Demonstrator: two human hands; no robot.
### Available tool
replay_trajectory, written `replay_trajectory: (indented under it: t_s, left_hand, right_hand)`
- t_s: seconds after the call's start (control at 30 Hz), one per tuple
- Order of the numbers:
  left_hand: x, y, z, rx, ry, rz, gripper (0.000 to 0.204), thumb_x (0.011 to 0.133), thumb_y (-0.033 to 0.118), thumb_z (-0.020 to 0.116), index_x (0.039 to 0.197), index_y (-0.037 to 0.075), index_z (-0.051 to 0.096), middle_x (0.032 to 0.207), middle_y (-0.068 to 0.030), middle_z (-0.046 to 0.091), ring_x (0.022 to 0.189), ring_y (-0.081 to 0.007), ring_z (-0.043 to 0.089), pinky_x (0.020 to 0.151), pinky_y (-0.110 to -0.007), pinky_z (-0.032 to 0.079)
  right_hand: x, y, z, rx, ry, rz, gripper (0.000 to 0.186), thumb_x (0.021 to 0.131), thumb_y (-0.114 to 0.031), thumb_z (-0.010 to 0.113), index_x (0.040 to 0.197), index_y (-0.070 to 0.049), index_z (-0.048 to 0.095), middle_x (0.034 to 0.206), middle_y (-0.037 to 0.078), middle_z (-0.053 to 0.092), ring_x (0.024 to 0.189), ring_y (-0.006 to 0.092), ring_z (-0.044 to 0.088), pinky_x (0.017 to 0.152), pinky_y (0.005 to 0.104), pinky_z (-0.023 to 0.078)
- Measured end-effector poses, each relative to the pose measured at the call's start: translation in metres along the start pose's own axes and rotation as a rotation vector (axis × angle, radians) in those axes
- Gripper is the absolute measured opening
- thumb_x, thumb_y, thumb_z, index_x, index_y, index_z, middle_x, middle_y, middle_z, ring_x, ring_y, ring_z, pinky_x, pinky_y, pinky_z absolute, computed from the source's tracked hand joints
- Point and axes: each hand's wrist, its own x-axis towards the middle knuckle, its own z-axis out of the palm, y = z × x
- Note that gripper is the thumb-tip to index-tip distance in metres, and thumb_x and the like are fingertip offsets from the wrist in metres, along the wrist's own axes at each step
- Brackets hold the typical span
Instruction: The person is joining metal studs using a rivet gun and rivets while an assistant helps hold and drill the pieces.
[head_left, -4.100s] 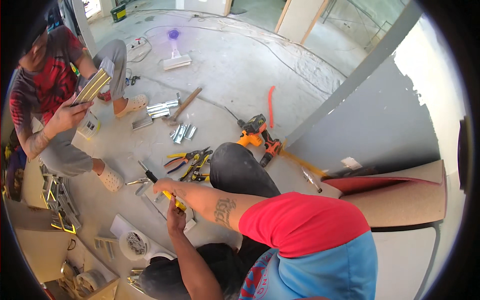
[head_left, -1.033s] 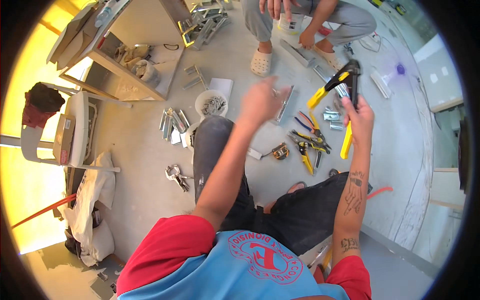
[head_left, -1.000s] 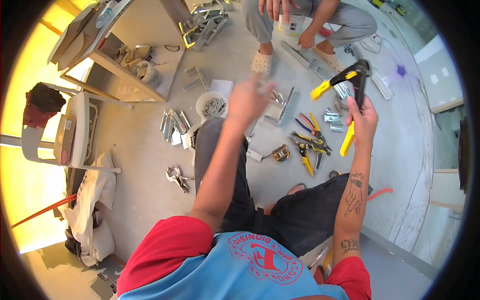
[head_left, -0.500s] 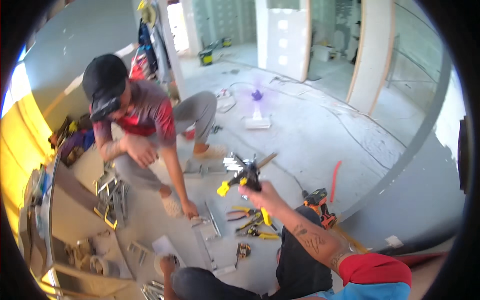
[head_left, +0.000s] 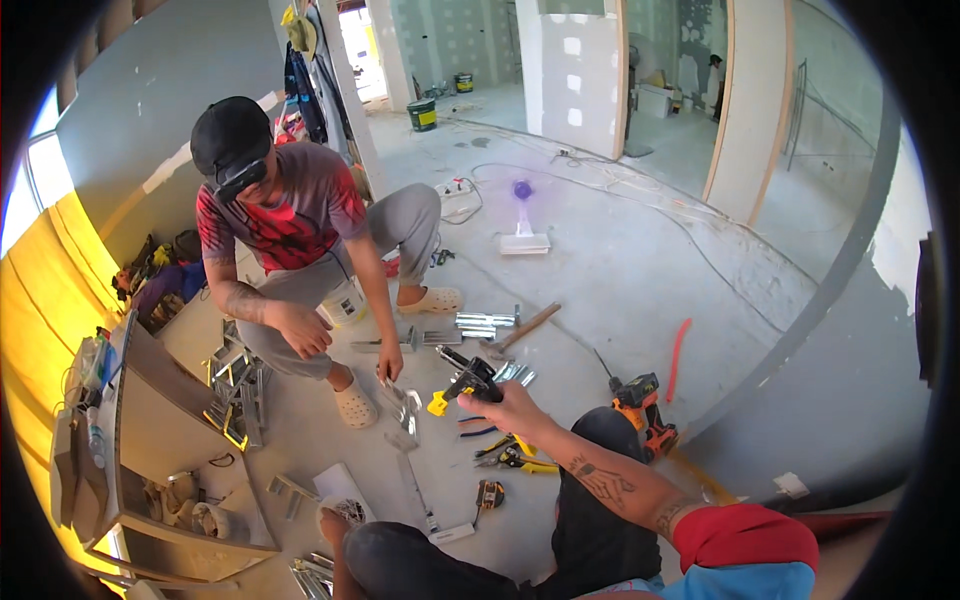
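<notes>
My right hand [head_left: 500, 408] grips a black-and-yellow hand riveter [head_left: 473, 378] raised above the floor. My left hand [head_left: 332, 522] is at the white bucket of small metal pieces [head_left: 350, 508], its fingers partly hidden. Below the riveter lie pliers and snips [head_left: 505, 457], a tape measure [head_left: 490, 494] and a long metal strip [head_left: 414, 480]. A crouching co-worker [head_left: 290, 215] facing me holds a bent metal piece [head_left: 405, 405] in one hand.
A hammer [head_left: 535, 322], metal channels [head_left: 485, 321], drills [head_left: 635, 405] and a red strip [head_left: 676, 355] lie beyond. A wooden cabinet [head_left: 150, 420] and piled metal parts [head_left: 235, 390] are at left, a grey wall [head_left: 800, 420] at right. Cables [head_left: 700, 280] cross the floor.
My left hand has moved down to the bucket while my right keeps the riveter. My view has tilted up. The co-worker's lower hand has lifted the metal piece slightly.
</notes>
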Motion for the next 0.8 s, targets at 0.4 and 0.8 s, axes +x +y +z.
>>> replay_trajectory:
  t_s: [0.4, 0.8]
  left_hand:
    - [0.004, 0.269, -0.215, -1.017, 0.049, 0.216, 0.01, 0.097, 0.011, 0.051, 0.091, 0.003, 0.049, 0.068, -0.0078, 0.057, 0.047, -0.0125, 0.051, 0.04, -0.026, 0.042]
    - [-0.064, 0.336, -0.169, -1.833, -0.698, -0.163, 0.012, 0.094, 0.011, 0.058, 0.101, 0.001, 0.058, 0.092, -0.0057, 0.062, 0.078, -0.0111, 0.061, 0.073, -0.021, 0.054]
  right_hand:
    - [-0.002, -0.011, 0.004, 0.093, 0.06, 0.028, 0.051, 0.078, -0.051, 0.074, 0.061, -0.007, 0.055, 0.056, -0.003, 0.047, 0.049, 0.0059, 0.039, 0.044, 0.0264, 0.03]
    - [0.008, 0.012, 0.032, 0.026, -0.062, 0.155, 0.057, 0.073, -0.06, 0.073, 0.06, -0.006, 0.059, 0.055, -0.002, 0.049, 0.049, 0.0076, 0.04, 0.044, 0.0278, 0.029]
